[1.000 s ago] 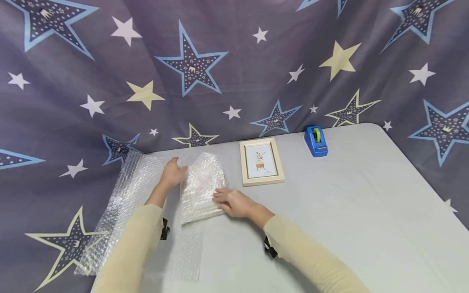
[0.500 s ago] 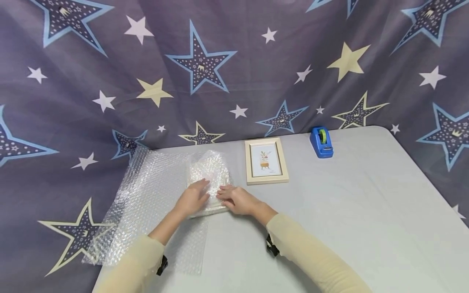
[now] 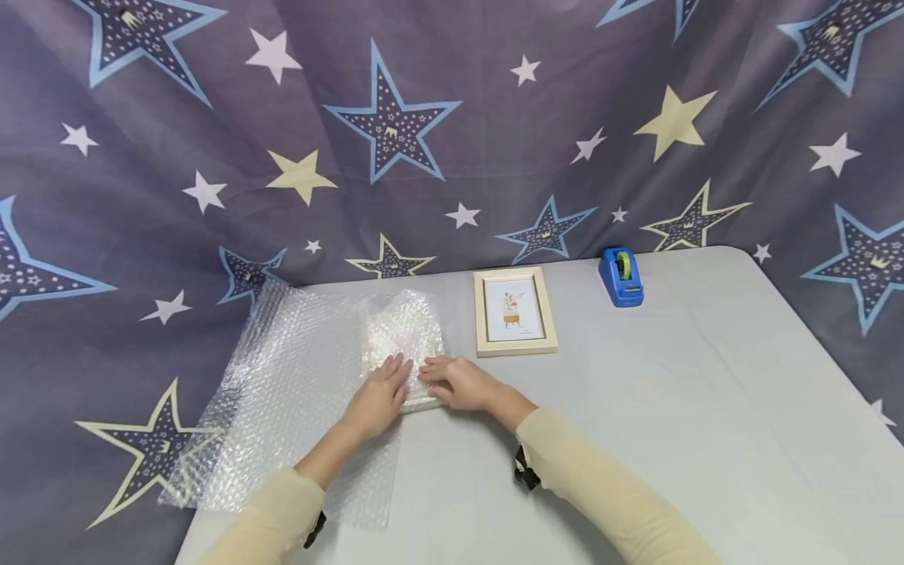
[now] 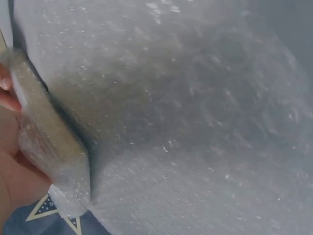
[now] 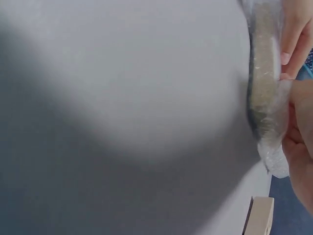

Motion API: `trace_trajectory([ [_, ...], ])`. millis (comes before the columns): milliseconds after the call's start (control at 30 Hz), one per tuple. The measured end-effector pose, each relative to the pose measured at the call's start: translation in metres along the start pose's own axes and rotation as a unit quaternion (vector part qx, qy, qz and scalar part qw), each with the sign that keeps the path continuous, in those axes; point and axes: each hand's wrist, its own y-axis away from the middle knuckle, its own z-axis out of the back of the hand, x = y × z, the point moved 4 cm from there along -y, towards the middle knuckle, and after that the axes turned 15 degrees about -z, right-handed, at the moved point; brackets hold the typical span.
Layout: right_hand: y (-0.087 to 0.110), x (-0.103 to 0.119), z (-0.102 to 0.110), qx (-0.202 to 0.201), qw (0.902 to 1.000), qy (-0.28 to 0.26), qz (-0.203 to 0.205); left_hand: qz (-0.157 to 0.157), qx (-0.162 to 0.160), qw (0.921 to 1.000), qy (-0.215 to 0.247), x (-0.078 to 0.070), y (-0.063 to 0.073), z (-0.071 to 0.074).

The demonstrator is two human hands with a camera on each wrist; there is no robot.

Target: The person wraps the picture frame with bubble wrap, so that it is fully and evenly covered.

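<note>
A flat rectangular parcel in bubble wrap [image 3: 399, 322] lies on the table; through the film a beige edge [image 4: 54, 117] shows in the left wrist view. My left hand [image 3: 377, 396] rests with extended fingers on the parcel's near part. Close beside it, my right hand [image 3: 462, 384] lays its fingers over the near right side, thumb low along the edge. In the right wrist view, clear film [image 5: 276, 117] bulges up against that hand. A loose sheet of bubble wrap [image 3: 282, 408] spreads out left of the parcel and beneath my left forearm.
A cream picture frame [image 3: 551, 333] with a plant print lies just right of the parcel. Farther right, near the back edge, stands a blue tape dispenser [image 3: 623, 286] with green tape. A star-patterned curtain [image 3: 480, 157] hangs behind the pale table [image 3: 671, 408].
My left hand has come from the parcel's far left corner down onto its near part, close to the right hand. The right hand has stayed at the right side.
</note>
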Motion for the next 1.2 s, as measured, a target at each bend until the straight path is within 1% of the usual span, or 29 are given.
trace_trajectory([
  [133,-0.001,0.003,0.004,0.012,0.9994,0.033,-0.001,-0.002,-0.006,1.0,-0.006,0.0,0.0,-0.002],
  [300,-0.002,0.005,0.008,0.027,0.9975,0.065,-0.002,0.0,0.004,0.9999,-0.01,0.0,-0.002,-0.002],
  [433,-0.001,0.005,0.014,0.022,0.9966,0.079,-0.001,0.003,0.009,0.9999,-0.014,0.0,-0.004,-0.002],
  [567,0.007,0.002,0.023,-0.011,0.9966,0.082,0.003,0.005,0.009,0.9998,-0.015,0.0,-0.002,-0.003],
  [633,0.012,-0.001,0.029,-0.029,0.9968,0.074,0.0,0.007,0.01,0.9998,-0.013,0.0,-0.001,-0.003],
  [800,0.032,-0.015,0.045,-0.07,0.996,0.055,-0.01,0.006,-0.001,1.0,-0.007,-0.001,0.001,-0.003],
  [867,0.04,-0.022,0.051,-0.085,0.9951,0.048,-0.017,0.002,-0.006,0.9999,-0.013,-0.001,0.001,-0.003],
  [1033,0.061,-0.048,0.07,-0.123,0.9904,0.038,-0.052,-0.001,-0.013,0.9995,-0.028,0.001,0.002,-0.004],
  [1200,0.081,-0.078,0.093,-0.166,0.9804,0.012,-0.105,-0.008,-0.024,0.999,-0.035,0.001,0.0,-0.003],
])
